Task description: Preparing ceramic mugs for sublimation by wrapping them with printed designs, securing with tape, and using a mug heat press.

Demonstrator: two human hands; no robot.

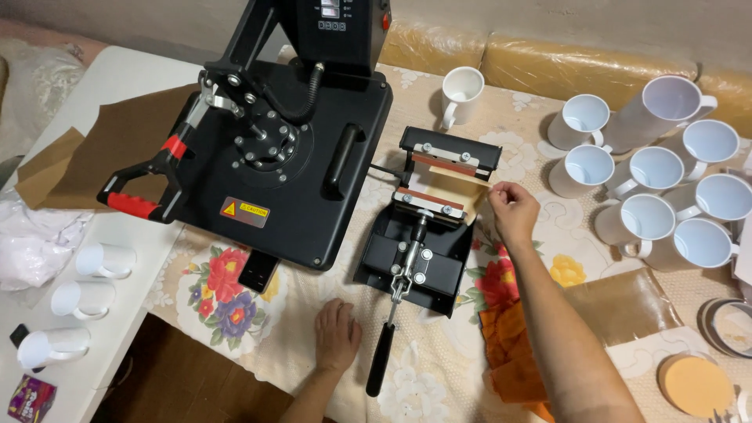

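A small black mug press (423,235) stands on the flowered tablecloth, its long handle (381,356) pointing toward me. A paper-wrapped mug (453,190) sits in its clamp. My right hand (513,210) is at the right end of that mug, fingertips pinching the paper edge. My left hand (337,333) lies flat on the cloth just left of the handle, holding nothing.
A large black flat heat press (266,149) fills the left centre, its red-gripped lever (137,200) reaching left. Several white mugs (654,172) cluster at the right, one (460,92) behind the mug press, three (82,298) on the white table. Orange cloth (513,352), brown sheets and a round orange pad (693,384) lie nearby.
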